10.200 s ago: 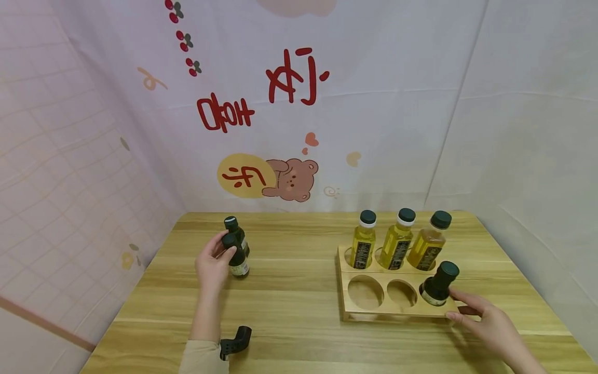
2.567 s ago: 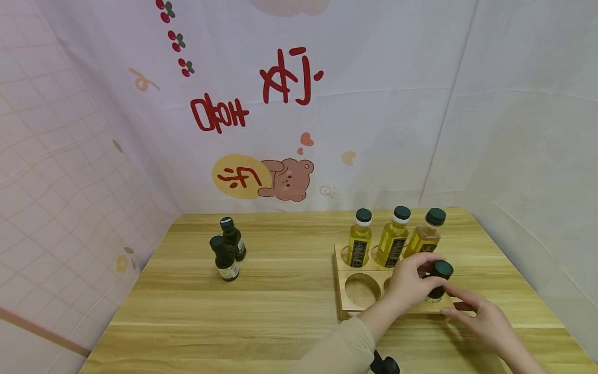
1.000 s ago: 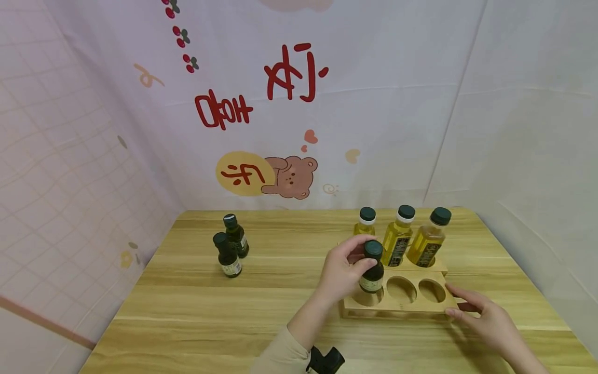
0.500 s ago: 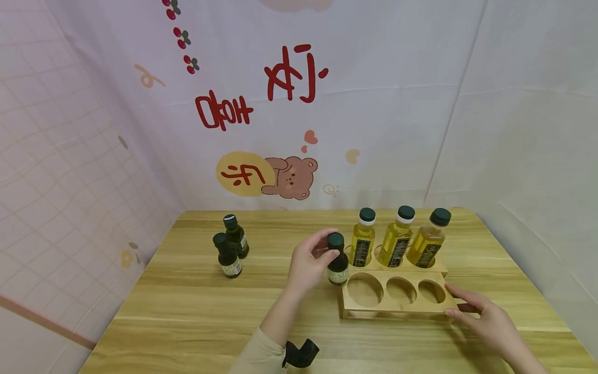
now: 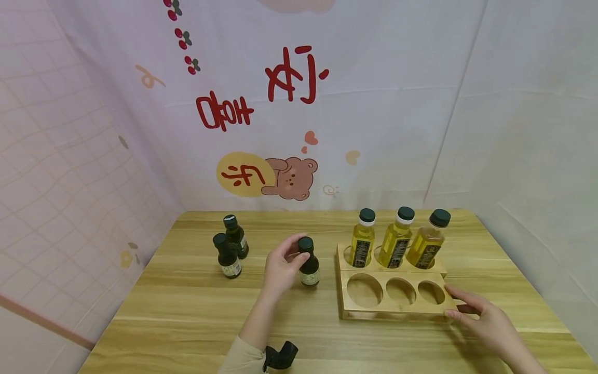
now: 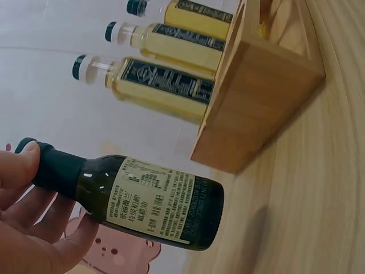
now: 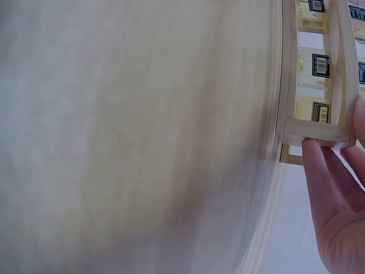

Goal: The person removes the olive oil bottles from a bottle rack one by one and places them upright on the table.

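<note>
My left hand (image 5: 282,267) pinches a small dark green bottle (image 5: 309,271) by its neck, just left of the wooden rack (image 5: 397,306). The left wrist view shows this bottle (image 6: 151,200) with a pale printed label, its base over the table and a shadow below. My right hand (image 5: 486,319) grips the rack's right front corner, thumb at the front and fingers along the end, as the right wrist view also shows on the rack's end (image 7: 319,130). Three round holes in the rack's front tier hold nothing. Three yellow oil bottles with green caps, one of them (image 5: 363,244), stand in its back tier.
Two more dark green bottles stand close together at the left, a front one (image 5: 228,259) and a rear one (image 5: 238,239). Behind the wooden table (image 5: 187,322) hangs a white cloth (image 5: 392,124) with red characters and a bear print.
My left hand had been at the left bottles, then took the dark bottle out of the rack's front right hole and carried it left, past the rack's edge. My right hand stays at the corner.
</note>
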{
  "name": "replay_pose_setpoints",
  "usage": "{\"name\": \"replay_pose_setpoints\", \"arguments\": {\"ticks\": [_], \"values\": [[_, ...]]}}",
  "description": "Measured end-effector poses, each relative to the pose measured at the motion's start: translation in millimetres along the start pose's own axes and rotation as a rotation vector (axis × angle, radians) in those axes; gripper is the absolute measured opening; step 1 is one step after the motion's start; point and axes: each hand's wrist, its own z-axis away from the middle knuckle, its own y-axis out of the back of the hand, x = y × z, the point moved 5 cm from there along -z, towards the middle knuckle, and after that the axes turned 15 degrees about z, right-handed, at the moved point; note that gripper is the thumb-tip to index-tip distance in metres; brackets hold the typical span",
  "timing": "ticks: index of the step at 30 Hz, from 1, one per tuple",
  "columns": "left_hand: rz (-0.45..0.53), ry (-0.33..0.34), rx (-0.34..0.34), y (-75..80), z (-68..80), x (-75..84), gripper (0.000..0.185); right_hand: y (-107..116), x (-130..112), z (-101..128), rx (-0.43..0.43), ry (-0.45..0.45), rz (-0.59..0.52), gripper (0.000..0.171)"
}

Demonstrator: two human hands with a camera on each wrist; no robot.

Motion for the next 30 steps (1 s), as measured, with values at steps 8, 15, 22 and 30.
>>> {"name": "replay_pose_setpoints", "arguments": {"ticks": [8, 15, 22, 30], "values": [[-0.032, 0.056, 0.073, 29.4, 3.3, -8.5, 0.04, 0.3, 0.0, -1.4, 0.008, -0.002, 0.01, 0.069], [-0.047, 0.067, 0.102, 53.4, 8.9, -8.2, 0.041, 0.4, 0.5, -0.2, 0.001, 0.001, 0.002, 0.069], [-0.081, 0.068, 0.136, 76.7, 16.5, -7.0, 0.043, -0.2, 0.0, 0.4, -0.001, -0.003, 0.0, 0.069], [-0.126, 0.048, 0.186, 101.7, 23.8, -5.8, 0.042, -0.9, -0.9, 0.2, 0.006, 0.003, -0.003, 0.069]]}}
